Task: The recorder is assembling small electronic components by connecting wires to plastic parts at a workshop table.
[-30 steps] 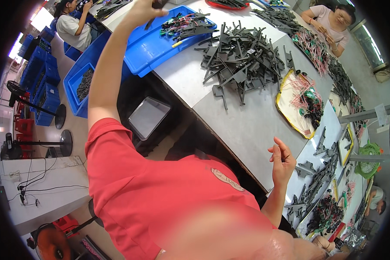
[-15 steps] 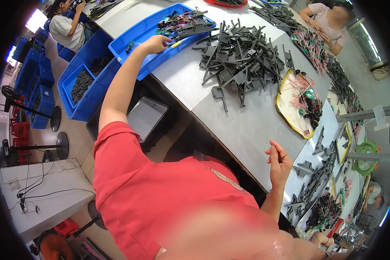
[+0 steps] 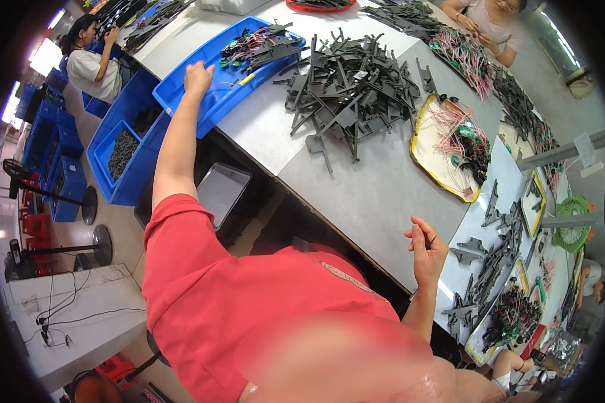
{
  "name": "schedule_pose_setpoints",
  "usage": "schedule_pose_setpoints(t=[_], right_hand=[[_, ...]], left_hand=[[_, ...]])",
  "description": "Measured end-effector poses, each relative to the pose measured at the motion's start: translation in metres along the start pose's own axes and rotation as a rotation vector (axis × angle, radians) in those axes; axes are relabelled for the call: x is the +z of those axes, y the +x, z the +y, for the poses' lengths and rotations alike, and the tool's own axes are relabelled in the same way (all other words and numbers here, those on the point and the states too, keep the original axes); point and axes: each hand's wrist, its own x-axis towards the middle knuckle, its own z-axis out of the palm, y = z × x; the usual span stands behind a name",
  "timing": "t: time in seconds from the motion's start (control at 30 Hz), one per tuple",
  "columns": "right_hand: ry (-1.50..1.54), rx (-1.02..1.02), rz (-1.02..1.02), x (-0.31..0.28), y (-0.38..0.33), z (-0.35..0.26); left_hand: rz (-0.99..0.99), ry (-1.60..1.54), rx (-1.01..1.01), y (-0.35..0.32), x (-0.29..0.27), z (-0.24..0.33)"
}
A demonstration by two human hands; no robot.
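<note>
Head view shows a tray (image 3: 215,105) — blue, shallow, oblong.

Cropped, Covered, Smudged

Whether the left hand (image 3: 198,79) grips anything over the shallow blue plastic tray (image 3: 173,86) is too small to tell. A red cloth sleeve (image 3: 181,225) hides part of the grey rectangular tray (image 3: 224,189). The top edge cuts off the rounded red tray (image 3: 321,9); blur veils the lower middle.

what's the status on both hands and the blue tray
Left hand at blue tray, grip unclear. Right hand loosely open, nothing visible in it. Wired parts heaped in tray; black pile close beside it.
</note>
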Motion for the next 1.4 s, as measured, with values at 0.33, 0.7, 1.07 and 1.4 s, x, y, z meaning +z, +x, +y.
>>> schedule_pose_setpoints(t=[0.33, 0.7, 1.07, 1.4], right_hand=[[-0.006, 0.022, -0.002, -0.007, -0.007, 0.003], [-0.211, 0.093, -0.156, -0.081, 0.042, 0.020], [-0.677, -0.125, 0.281, -0.120, 0.294, 0.025], [-0.990, 0.085, 0.329, -0.103, 0.371, 0.027]], left_hand=[[-0.198, -0.286, 0.364, -0.060, -0.035, 0.231], [0.267, -0.639, 0.600, -0.070, -0.078, 0.258], [-0.989, -1.640, -0.039, -0.214, -0.087, 0.253], [-1.299, -1.737, -0.035, -0.253, -0.080, 0.219]])
